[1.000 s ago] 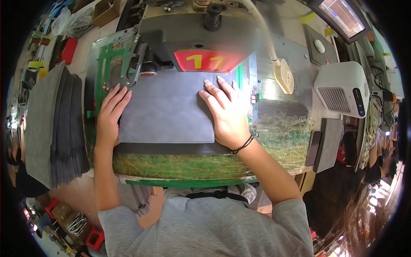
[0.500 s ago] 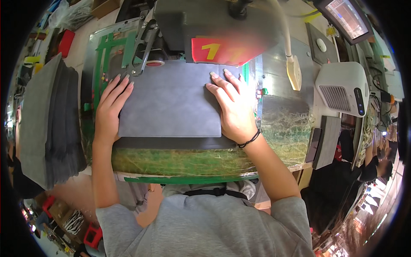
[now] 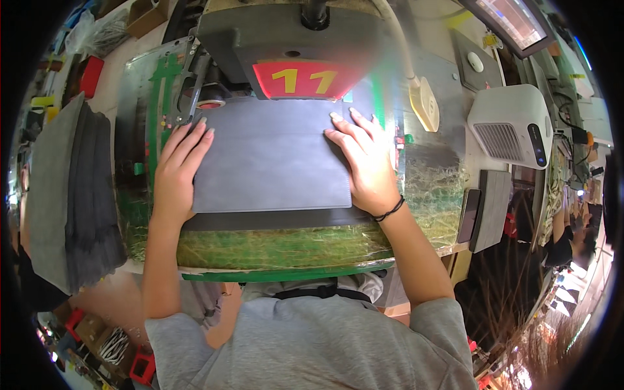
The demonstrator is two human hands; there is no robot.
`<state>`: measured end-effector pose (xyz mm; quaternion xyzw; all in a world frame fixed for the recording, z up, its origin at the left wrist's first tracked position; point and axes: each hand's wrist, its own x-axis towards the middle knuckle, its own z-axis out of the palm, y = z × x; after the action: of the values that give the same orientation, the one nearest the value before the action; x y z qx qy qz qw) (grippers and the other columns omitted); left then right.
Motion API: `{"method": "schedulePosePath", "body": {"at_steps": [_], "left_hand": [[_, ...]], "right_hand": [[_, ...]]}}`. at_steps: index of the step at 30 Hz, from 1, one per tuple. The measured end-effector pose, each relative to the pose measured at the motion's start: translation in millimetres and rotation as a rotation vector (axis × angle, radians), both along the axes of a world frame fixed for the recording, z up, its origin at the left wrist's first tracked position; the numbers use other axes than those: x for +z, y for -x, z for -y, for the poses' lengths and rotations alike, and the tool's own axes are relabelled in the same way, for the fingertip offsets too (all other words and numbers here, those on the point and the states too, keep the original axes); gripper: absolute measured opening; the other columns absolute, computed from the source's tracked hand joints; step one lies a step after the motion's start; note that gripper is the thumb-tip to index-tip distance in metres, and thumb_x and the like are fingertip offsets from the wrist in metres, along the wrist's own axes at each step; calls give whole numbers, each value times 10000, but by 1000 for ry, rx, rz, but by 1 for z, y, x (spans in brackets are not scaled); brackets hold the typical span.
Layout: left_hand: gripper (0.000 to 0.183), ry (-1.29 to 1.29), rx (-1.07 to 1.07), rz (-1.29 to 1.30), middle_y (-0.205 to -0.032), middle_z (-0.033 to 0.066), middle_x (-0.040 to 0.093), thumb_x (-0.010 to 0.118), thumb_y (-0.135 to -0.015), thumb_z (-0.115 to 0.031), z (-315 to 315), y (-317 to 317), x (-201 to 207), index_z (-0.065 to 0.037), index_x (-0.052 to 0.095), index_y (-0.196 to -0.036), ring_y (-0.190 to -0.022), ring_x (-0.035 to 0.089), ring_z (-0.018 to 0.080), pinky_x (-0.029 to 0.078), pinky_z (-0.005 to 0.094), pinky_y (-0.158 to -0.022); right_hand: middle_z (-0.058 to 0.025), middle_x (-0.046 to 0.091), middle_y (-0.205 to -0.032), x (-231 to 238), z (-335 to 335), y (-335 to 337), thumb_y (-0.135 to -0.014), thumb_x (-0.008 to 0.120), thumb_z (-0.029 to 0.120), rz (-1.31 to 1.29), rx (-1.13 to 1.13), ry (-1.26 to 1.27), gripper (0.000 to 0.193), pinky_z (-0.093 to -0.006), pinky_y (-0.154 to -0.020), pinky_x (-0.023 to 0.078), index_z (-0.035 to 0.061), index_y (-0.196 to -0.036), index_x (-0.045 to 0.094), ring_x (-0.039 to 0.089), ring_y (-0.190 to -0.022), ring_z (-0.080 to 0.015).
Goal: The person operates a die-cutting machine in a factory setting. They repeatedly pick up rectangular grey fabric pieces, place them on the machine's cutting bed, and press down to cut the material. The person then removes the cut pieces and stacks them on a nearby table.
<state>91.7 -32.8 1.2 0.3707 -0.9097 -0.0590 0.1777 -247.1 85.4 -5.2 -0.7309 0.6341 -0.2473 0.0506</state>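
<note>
A grey, leather-like panel (image 3: pixel 273 172) with a line along its near edge lies flat under a machine head (image 3: pixel 234 42). My left hand (image 3: pixel 179 159) rests at its left edge, fingers stretched forward and fingertips on the surface. At the right edge, my right hand (image 3: pixel 367 156) lies with spread fingers on the panel, a black band around the wrist. A darker pad (image 3: pixel 279 219) shows beneath the panel's near edge. The panel's far edge is partly hidden by the machine head and its red plate (image 3: pixel 305 79).
Left stands a stack of grey sheets (image 3: pixel 55 195). On the right are a white vented box (image 3: pixel 510 127), a phone (image 3: pixel 469 216) beside a grey slab (image 3: pixel 491 211), a mouse (image 3: pixel 476 62) and a screen (image 3: pixel 510 23). A pale paddle-shaped piece (image 3: pixel 424 104) hangs near the machine.
The panel and both hands have shifted a little to the right, with the fingers still laid on it. My view has shifted too, so the machine head appears farther left.
</note>
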Motion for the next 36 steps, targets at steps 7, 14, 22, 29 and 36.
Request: {"method": "schedulePosePath", "body": {"at_steps": [7,14,22,29,36], "left_hand": [[461,-1,-27,-23,-1465,150,676,582,-942,-36,-6,16,-1,-33,725,-1381,-1415,570,389,441,507,-1209],[540,-38,-51,-41,-1487,173,652,552,-897,45,-13,32,-1,-27,700,-1411,-1425,552,418,421,530,-1226],[557,-29,-74,-37,-1497,175,647,561,-880,41,-19,52,-2,-14,693,-1419,-1442,541,417,420,516,-1223],[595,-31,-82,-38,-1507,174,637,544,-862,72,-27,69,-3,-16,679,-1435,-1450,529,416,405,528,-1237],[595,-38,-93,-64,-1510,181,629,540,-867,64,-32,87,-8,-15,670,-1442,-1451,521,425,381,550,-1252]], "right_hand": [[-103,678,-1461,1,-7,17,-837,610,-5,22,-8,-22,471,-640,-1235,334,85,-1286,722,540,-1434,-414],[-114,692,-1439,2,-13,34,-858,591,-18,19,-12,-13,447,-588,-1235,342,70,-1274,728,544,-1423,-412],[-114,707,-1389,2,-22,54,-908,620,9,-12,-26,15,378,-510,-1196,403,69,-1260,743,552,-1390,-396],[-118,696,-1385,-1,-28,73,-899,617,-28,13,-34,-3,403,-541,-1217,387,72,-1270,741,569,-1356,-380],[-109,686,-1421,-1,-37,92,-903,605,-41,17,-52,-40,421,-540,-1244,362,88,-1280,739,555,-1406,-383]]}}
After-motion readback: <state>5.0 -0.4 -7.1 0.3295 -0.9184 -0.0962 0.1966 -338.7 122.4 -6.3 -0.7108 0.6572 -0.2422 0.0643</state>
